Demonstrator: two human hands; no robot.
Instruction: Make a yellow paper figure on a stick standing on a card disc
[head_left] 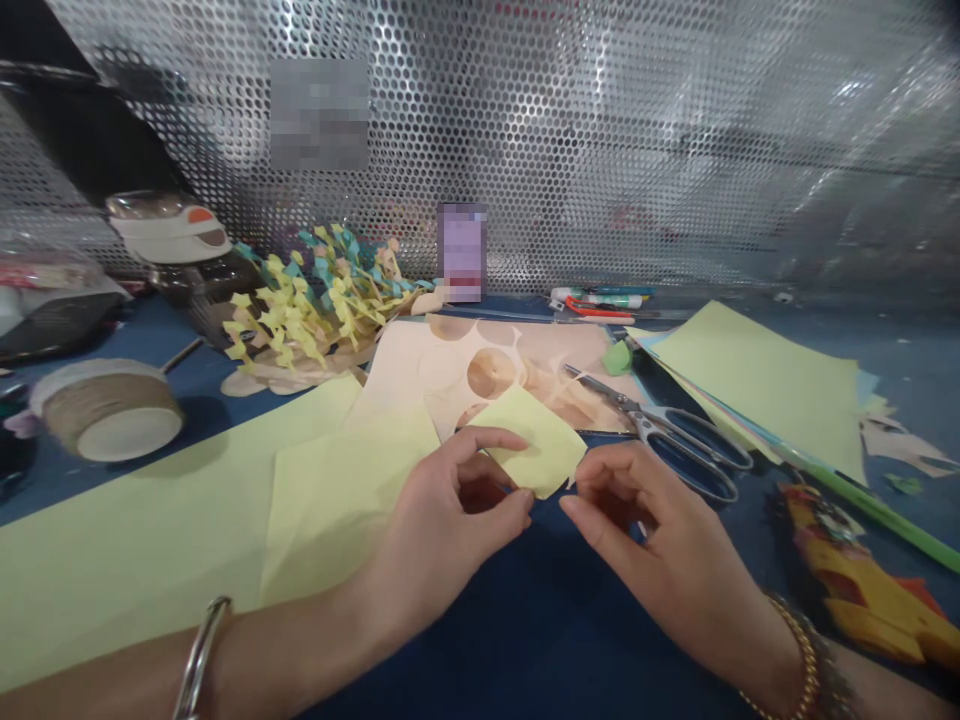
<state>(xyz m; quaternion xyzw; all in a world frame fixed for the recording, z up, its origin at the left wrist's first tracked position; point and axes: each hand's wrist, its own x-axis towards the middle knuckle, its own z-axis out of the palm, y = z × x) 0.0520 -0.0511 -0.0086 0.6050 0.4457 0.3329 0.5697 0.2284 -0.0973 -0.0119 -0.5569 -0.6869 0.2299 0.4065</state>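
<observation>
small paper: a little pale yellow-green square of thin paper [538, 445] is in the middle of the frame, held up over the dark blue desk [480, 655], with a corner pointing up.
how it feels: it looks very light and a bit bendy. i think it could crease or rip if squeezed or pulled hard. the edges and corners look like the best places for a soft pinch.
left hand: the bare left hand [442, 515] has the small paper in a loose grip. its pointer finger lies over the paper's face, and its thumb is at the bottom corner.
right hand: the bare right hand [675, 560] is curled, with its thumb and finger tips near each other, right by the paper's right side. i cannot tell if the tips pinch the edge or just sit beside it.
cutting tool: metal scissors with grey loop handles [637, 408] lie right of the middle, past the right hand.
big papers: large pale yellow-green sheets [157, 535] lie at the left, and a messy paper pile [757, 375] is at the right.
little shapes: a bunch of small yellow, blue and peach paper shapes [289, 315] stands in the upper left.
</observation>
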